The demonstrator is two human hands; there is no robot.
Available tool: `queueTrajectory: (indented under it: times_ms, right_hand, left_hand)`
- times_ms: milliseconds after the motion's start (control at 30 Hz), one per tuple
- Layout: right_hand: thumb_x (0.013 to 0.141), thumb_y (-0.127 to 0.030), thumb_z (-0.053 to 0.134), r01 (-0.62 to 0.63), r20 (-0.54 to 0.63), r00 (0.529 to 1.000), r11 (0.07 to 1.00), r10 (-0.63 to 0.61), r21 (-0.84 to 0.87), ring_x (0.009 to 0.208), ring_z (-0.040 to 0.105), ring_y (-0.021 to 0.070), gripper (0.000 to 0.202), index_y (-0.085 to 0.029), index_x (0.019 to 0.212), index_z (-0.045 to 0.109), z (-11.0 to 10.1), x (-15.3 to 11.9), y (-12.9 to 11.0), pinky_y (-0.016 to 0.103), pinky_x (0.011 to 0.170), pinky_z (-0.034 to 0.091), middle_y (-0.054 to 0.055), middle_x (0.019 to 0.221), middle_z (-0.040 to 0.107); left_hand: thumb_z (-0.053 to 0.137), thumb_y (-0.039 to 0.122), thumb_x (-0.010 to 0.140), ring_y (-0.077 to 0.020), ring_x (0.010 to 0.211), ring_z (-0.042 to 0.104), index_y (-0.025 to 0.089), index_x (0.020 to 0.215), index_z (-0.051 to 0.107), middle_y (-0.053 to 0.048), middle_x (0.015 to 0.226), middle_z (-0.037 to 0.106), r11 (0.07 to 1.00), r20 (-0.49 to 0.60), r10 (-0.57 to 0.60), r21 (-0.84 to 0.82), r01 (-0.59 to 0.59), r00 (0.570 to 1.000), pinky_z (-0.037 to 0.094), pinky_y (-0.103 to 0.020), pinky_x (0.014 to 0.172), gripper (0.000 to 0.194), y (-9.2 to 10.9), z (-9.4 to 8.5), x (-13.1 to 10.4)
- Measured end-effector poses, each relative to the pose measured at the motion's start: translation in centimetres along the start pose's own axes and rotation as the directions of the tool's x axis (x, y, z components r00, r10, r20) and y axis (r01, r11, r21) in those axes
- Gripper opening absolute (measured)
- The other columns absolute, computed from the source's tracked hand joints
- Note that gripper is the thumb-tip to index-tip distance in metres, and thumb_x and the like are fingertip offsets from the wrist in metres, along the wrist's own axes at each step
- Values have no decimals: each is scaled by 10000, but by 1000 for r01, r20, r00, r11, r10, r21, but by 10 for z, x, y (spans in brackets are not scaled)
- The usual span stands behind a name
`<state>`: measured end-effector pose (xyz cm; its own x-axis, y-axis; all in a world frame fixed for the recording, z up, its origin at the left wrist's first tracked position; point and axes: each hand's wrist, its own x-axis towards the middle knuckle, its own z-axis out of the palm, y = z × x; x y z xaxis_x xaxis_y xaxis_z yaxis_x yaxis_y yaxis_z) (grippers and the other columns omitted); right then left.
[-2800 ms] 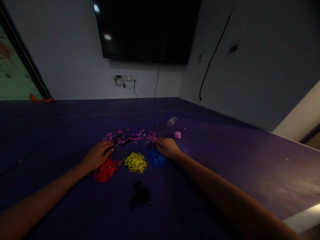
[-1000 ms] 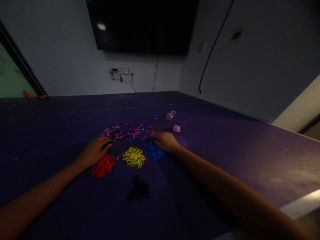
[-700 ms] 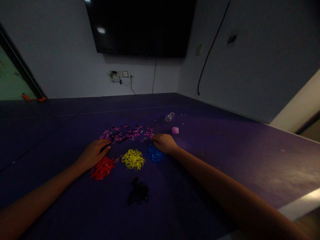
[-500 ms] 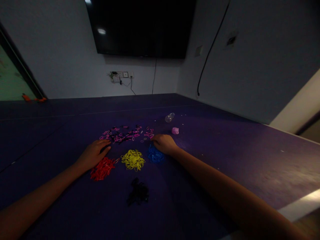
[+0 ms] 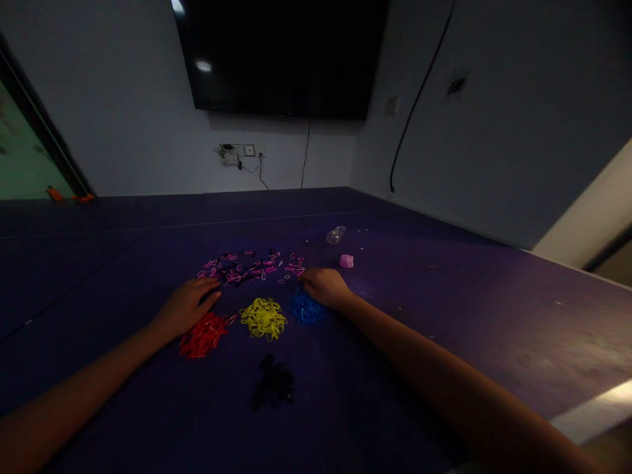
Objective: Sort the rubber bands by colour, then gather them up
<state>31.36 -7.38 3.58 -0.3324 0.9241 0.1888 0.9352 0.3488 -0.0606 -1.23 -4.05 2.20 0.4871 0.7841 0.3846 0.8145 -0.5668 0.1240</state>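
My left hand (image 5: pixel 186 305) rests on the purple surface with thumb and fingers apart, between a red pile of small bands (image 5: pixel 203 336) and scattered pink and black bands (image 5: pixel 238 271). Nothing shows in it. My right hand (image 5: pixel 323 286) lies beside a blue pile (image 5: pixel 307 308), its fingers curled down near the right end of the pink bands; their tips are hidden. A yellow pile (image 5: pixel 263 318) sits between the hands. Closer to me is a black pile (image 5: pixel 273 382).
Beyond my right hand are a pink lump (image 5: pixel 346 261) and a clear plastic piece (image 5: pixel 336 235). Small white bits dot the purple surface (image 5: pixel 444 289). At the back, a wall carries a dark screen (image 5: pixel 281 59), sockets (image 5: pixel 241 151) and hanging cables.
The whole view has shifted very slightly, with everything a little lower in the picture. Both hands and the piles keep their places.
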Motion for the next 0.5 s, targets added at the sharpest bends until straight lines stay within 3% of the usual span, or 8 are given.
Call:
queueTrajectory:
  times_ms: [200, 500]
  right_hand:
    - [836, -201, 406, 23, -25, 999, 999, -23, 25, 1027, 584, 184, 351, -221, 1113, 621, 1, 0, 1, 248, 849, 420, 42, 1161, 626]
    - [838, -204, 397, 1, -9, 1000, 1000, -1, 17, 1005, 592, 177, 350, -228, 1106, 620, -1, 0, 0, 239, 831, 422, 38, 1143, 634]
  left_hand:
    - [290, 513, 869, -263, 1082, 559, 149, 1071, 633, -124, 1124, 636, 1000, -4, 6, -10, -6, 1000, 430, -432, 949, 540, 3, -2, -1]
    - [315, 490, 873, -256, 1078, 562, 190, 1057, 643, -96, 1111, 647, 1000, -16, 12, -17, -12, 1000, 442, -423, 934, 481, 4, -2, -1]
